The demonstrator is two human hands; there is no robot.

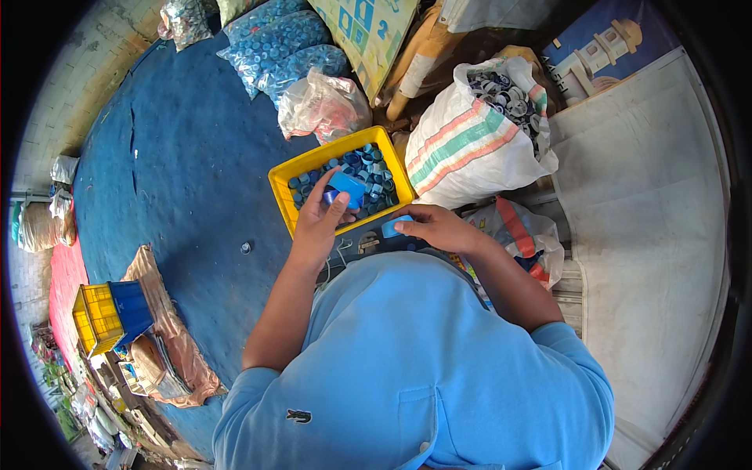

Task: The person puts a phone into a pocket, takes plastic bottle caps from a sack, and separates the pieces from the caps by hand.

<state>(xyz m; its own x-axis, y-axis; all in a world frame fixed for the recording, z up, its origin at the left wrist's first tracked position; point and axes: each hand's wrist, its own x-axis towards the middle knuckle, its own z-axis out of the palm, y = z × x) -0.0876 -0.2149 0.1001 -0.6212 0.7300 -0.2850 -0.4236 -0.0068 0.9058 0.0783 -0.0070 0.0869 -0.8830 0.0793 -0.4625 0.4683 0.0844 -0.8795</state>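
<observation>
A yellow plastic crate (282, 194) filled with many blue plastic bottle caps (376, 170) lies before me. Over its near side, my left hand (326, 208) holds blue plastic caps (348, 187), a lighter one on top and a darker one under it. Just outside the crate's near right corner, my right hand (432, 226) grips a light blue round cap (397, 226) between thumb and fingers. The two hands are apart.
A white woven sack (464, 153) full of caps stands right of the crate. Beyond it sit clear bags of blue caps (282, 41) and a whitish plastic bag (326, 106). A plastic bag with red bands (523, 235) lies by my right arm. One small cap (245, 247) rests on the blue floor covering (194, 164).
</observation>
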